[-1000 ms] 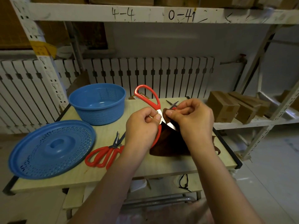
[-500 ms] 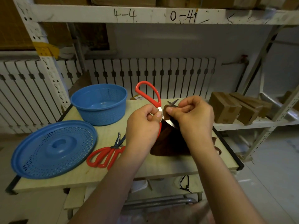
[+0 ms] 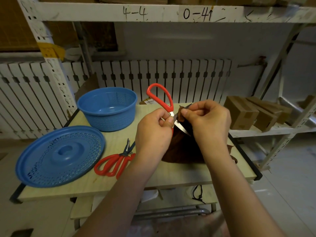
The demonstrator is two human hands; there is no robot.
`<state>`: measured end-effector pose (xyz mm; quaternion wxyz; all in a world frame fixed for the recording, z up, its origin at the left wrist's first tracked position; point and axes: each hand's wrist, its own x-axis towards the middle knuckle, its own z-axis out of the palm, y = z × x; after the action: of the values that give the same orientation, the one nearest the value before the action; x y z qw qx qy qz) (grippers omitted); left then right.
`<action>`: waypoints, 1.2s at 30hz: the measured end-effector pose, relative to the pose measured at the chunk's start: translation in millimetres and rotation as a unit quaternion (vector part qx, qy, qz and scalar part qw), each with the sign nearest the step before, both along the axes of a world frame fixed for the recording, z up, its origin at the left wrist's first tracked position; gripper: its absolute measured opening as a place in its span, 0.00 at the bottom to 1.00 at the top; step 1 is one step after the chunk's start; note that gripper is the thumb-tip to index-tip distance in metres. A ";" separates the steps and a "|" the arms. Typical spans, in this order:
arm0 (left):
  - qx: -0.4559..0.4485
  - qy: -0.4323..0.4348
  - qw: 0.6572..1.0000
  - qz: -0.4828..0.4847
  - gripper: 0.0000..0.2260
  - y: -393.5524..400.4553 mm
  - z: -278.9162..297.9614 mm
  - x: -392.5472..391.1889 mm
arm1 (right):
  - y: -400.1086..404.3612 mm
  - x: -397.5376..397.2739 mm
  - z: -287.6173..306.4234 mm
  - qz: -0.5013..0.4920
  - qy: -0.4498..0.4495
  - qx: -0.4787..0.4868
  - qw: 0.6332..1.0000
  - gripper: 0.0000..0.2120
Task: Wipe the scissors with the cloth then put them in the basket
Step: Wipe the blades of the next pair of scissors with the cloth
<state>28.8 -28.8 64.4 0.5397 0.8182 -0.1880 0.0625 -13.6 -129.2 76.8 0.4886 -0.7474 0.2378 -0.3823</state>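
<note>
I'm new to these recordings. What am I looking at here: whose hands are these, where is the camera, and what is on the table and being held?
There is no machine: a person works bare-handed, filmed by a wide-angle camera on their head that looks down at the hands. The left hand holds a pair of red-handled scissors upright near the pivot. The right hand pinches a dark brown cloth around one blade, wiping it. On the wooden table sit a blue basket, its blue perforated lid lying apart, and a second pair of red scissors.
</note>
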 end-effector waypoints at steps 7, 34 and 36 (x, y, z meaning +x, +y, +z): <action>-0.009 0.019 1.000 -0.007 0.08 0.6 -3.1 -0.4 | -0.2 -1.7 0.2 -0.013 0.013 -0.047 0.999 0.10; -0.069 0.099 0.991 -0.054 0.06 10.9 -3.5 13.6 | -26.9 -12.0 -0.5 -0.005 0.004 -0.023 1.000 0.09; -0.065 0.099 0.992 -0.054 0.06 10.8 -2.8 13.6 | -23.4 -13.7 -2.8 0.003 0.010 -0.028 1.000 0.08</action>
<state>42.5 -18.0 61.6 0.6101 0.7724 -0.1730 -0.0361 -27.3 -152.6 74.0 0.4658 -0.7652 0.2297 -0.3805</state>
